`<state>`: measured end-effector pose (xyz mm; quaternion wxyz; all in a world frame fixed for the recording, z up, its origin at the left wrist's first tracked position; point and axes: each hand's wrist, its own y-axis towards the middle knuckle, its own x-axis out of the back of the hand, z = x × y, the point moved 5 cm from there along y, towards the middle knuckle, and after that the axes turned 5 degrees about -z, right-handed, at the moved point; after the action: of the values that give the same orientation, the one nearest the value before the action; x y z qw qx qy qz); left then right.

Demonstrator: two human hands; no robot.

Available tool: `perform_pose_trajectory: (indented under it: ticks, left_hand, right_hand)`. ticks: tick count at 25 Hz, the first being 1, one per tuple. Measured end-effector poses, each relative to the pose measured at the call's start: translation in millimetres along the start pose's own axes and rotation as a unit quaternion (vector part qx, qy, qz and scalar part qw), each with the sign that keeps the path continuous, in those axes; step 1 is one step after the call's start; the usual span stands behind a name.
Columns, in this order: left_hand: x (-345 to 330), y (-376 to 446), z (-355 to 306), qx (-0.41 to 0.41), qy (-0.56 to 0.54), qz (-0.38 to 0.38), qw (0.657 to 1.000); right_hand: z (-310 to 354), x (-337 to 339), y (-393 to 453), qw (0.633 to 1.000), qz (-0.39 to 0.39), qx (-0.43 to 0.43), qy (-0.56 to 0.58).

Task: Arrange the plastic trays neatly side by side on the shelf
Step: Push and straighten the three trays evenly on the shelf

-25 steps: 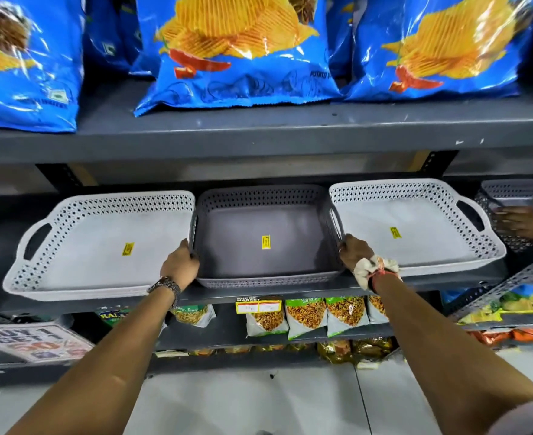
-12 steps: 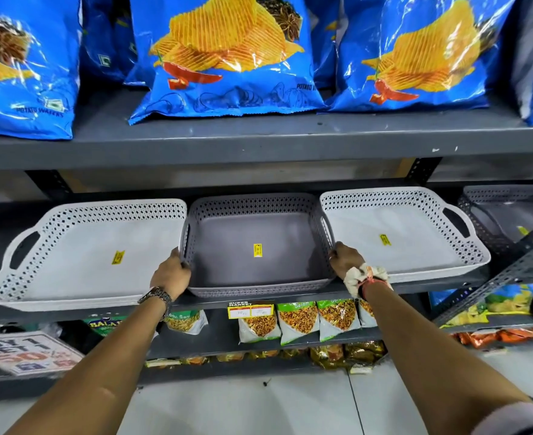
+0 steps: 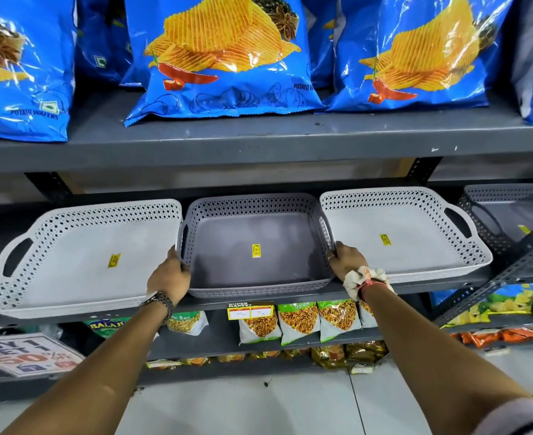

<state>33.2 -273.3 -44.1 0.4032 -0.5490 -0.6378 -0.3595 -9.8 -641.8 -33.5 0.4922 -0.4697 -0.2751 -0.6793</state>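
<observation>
Three perforated plastic trays sit side by side on the middle grey shelf (image 3: 431, 285). A white tray (image 3: 70, 262) is at the left, a darker grey tray (image 3: 252, 224) in the middle, another white tray (image 3: 416, 246) at the right. Each has a yellow sticker inside. My left hand (image 3: 169, 279) grips the grey tray's left front corner. My right hand (image 3: 346, 260) grips its right front corner, a cloth tied at the wrist. A further grey tray (image 3: 510, 215) shows partly at the far right.
Large blue chip bags (image 3: 224, 58) fill the upper shelf (image 3: 258, 142). Small snack packets (image 3: 299, 321) and a price tag (image 3: 250, 310) hang on the shelf below. A slanted metal bracket (image 3: 516, 259) crosses at right. A promo sign (image 3: 20, 356) lies low left, above the white floor.
The view has drifted so the shelf sits lower and further left in frame. Both hands have kept hold of the grey tray's front corners, and the trays stay side by side.
</observation>
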Motion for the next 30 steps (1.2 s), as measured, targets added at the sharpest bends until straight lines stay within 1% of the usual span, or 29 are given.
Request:
perform_pose_trajectory:
  ticks: [5,6,8,10,13,16,19,23,30]
  left_hand:
    - [2.8,2.9,-1.0,-0.001,0.004,0.014,1.000]
    - [5.2,2.5,-0.4,-0.001,0.011,0.007,1.000]
    - [13.3,-2.1,-1.3,-0.018,0.027,-0.036,0.999]
    - [23.8,-11.5,-2.9,-0.042,0.037,-0.089,0.994]
    - [35.5,-28.8,1.4,-0.055,0.061,-0.129,0.988]
    - [39.8,-36.1,16.9,-0.059,0.080,-0.144,0.985]
    - [37.9,-37.3,29.5,-0.106,0.110,-0.137,0.979]
    - [35.8,-31.6,43.0,-0.157,0.109,-0.140,0.971]
    - [38.4,-22.5,48.1,-0.193,0.107,-0.181,0.958]
  right_hand:
    - [-3.4,-0.5,4.5,1.000,0.016,-0.010,0.016]
    - [-3.0,0.0,4.3,0.999,0.022,-0.014,0.024]
    - [-1.7,3.5,2.2,0.999,0.025,-0.014,0.038]
    - [0.6,13.2,-4.9,0.998,-0.009,-0.009,0.057]
    - [1.4,26.5,-23.0,0.996,-0.058,0.013,0.061]
    - [3.4,24.4,-44.5,0.993,-0.078,0.082,0.015]
    - [1.1,11.0,-53.8,0.985,-0.103,0.133,-0.026]
    - [5.5,2.0,-58.2,0.982,-0.122,0.139,-0.040]
    - [6.9,-4.5,-56.8,0.982,-0.136,0.125,-0.042]
